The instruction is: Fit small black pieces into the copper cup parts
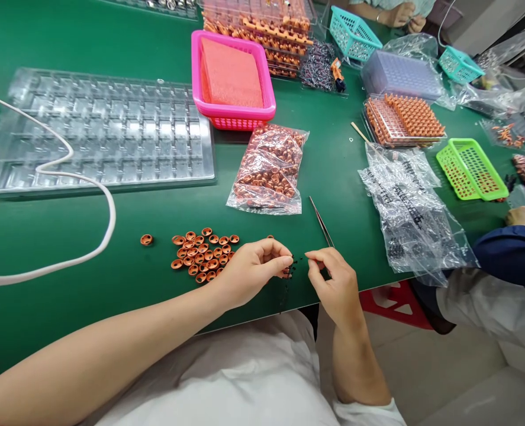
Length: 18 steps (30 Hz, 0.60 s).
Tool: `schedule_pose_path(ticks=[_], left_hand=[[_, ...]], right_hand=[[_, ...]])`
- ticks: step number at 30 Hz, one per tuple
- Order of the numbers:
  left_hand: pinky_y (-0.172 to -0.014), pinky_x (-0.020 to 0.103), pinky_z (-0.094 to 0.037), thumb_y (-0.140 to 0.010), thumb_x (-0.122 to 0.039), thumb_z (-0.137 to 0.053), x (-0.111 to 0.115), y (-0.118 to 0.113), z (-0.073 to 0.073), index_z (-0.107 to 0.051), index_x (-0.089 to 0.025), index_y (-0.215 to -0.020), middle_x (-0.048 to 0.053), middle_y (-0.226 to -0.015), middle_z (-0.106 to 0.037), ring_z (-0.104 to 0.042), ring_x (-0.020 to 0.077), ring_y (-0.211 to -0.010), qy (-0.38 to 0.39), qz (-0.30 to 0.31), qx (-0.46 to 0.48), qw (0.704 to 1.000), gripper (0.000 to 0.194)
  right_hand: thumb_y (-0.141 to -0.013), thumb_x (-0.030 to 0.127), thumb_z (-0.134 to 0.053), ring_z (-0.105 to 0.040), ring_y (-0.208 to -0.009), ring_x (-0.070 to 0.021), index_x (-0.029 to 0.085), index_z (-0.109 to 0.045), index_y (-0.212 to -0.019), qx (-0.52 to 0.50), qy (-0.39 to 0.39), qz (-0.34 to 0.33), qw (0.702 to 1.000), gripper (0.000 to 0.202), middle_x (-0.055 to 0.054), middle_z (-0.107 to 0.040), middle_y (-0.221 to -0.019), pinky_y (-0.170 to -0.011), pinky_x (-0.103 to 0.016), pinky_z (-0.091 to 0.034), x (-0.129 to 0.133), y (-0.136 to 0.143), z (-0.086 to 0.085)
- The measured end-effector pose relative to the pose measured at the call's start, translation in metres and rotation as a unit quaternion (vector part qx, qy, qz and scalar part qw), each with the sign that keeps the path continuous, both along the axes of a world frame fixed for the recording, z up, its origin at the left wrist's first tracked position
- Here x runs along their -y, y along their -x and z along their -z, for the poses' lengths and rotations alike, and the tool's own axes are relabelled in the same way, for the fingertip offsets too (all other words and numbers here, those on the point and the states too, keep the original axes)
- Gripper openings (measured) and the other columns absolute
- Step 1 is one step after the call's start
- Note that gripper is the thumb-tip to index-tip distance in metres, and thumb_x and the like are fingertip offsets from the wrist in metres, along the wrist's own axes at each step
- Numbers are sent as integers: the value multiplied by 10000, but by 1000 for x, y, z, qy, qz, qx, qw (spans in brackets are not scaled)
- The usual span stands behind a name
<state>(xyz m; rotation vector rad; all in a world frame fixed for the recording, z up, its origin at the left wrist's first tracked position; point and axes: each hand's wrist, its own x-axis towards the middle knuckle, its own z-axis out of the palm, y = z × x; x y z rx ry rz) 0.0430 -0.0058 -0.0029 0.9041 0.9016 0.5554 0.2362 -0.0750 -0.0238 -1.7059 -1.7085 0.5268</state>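
Note:
My left hand (pixel 262 266) is closed, thumb against curled fingers, with small black parts (pixel 294 261) showing at its fingertips. Just right of it, my right hand (pixel 337 278) has thumb and index finger nearly together beside a tiny black bit. Metal tweezers (pixel 319 219) stick out from behind the right hand's knuckles, tips pointing away from me; their rear end is hidden in the hand. More black bits lie on the table between and below the hands. Left of my left hand is a loose group of copper-coloured cups with holes (pixel 200 255), and one single cup (pixel 146 239) lies apart.
Ahead lie a clear bag of copper cups (pixel 269 171), a pink basket (pixel 233 115) and clear blister trays (pixel 111 130). A white cable (pixel 106 231) crosses the left side. Plastic bags (pixel 417 213) and a green basket (pixel 470 168) are rightward, near a co-worker's sleeve (pixel 511 254).

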Motion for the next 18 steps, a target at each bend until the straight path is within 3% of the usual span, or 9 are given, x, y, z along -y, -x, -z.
schedule_pose_path(ticks=[10, 18], left_hand=[[-694, 271, -548, -743, -367, -780, 0, 0, -1, -653, -148, -796, -12, -743, -624, -624, 130, -688, 2, 2, 5, 1000, 259], [-675, 248, -531, -741, -351, -792, 1, 0, 1, -661, -142, -799, -16, -745, -620, -614, 119, -689, 8, -9, 14, 1000, 254]], right_hand=[[-920, 111, -488, -626, -881, -209, 239, -657, -980, 68, -2, -34, 997, 220, -48, -666, -903, -797, -346, -497, 1, 0, 8], [-935, 152, -499, -617, -822, -191, 235, -674, -980, 17, 5, -9, 1000, 199, -44, -662, -898, -767, -329, -490, 2, 1, 7]])
